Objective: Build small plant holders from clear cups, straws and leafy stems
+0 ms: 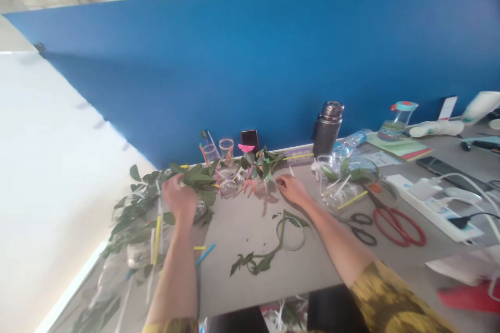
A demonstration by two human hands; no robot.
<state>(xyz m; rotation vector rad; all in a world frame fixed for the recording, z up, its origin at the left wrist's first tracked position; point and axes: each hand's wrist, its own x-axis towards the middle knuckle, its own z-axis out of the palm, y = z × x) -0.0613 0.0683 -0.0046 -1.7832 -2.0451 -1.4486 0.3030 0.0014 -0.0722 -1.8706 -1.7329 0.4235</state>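
Observation:
My left hand (180, 199) reaches into the greenery on the left, its fingers closed at the base of a leafy stem (200, 176) with broad green leaves. My right hand (292, 189) rests low over the table with curled fingers; what they hold, if anything, is too small to make out. Between the hands, a pink flower (246, 148) rises from green leaves among small clear cups (228, 187) and coloured straw pieces (247, 185). In front of my right hand lie a cut leafy stem (280, 242) and a clear ring (289, 234).
Heaped foliage (130, 218) covers the left side. To the right are red-handled scissors (398, 226), black-handled scissors (362, 229), a clear cup (328, 187), a power strip (433, 208) and a phone (449, 170). A dark thermos (328, 132) stands by the blue partition (250, 62).

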